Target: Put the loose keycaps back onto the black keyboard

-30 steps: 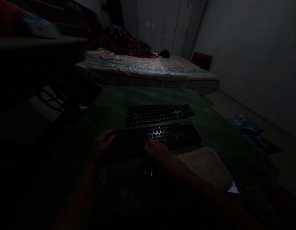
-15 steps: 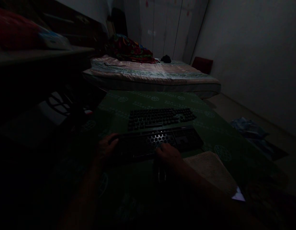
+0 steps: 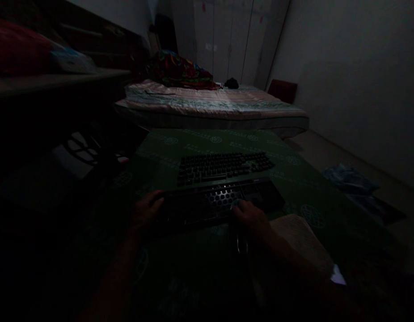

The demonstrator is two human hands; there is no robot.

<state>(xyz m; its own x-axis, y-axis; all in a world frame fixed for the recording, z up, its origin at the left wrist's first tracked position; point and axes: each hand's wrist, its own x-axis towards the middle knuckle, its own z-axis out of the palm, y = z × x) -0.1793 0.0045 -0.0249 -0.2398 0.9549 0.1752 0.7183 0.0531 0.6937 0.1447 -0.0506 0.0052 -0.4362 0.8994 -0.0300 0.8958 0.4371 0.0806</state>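
Observation:
A black keyboard base [image 3: 193,208] with its keycaps off lies on the green table, its bared key holes catching light near the middle. My left hand [image 3: 147,209] grips its left end, thumb on top. My right hand [image 3: 251,218] is closed over the front edge, right of the middle. Below its fingers hangs something dark with a shiny curved part [image 3: 241,245], too dim to name. Behind the base, loose black keycaps [image 3: 213,166] are laid out in keyboard order.
A tan cloth [image 3: 299,235] lies on the green table cover [image 3: 294,188] by my right forearm, with a white scrap [image 3: 337,275] at its corner. A bed [image 3: 207,105] stands beyond the table. A dark desk [image 3: 106,74] is at left, and clothing [image 3: 349,179] lies at right.
My right hand has moved right along the keyboard base, with the dark thing still in it. My left hand stays at the left end.

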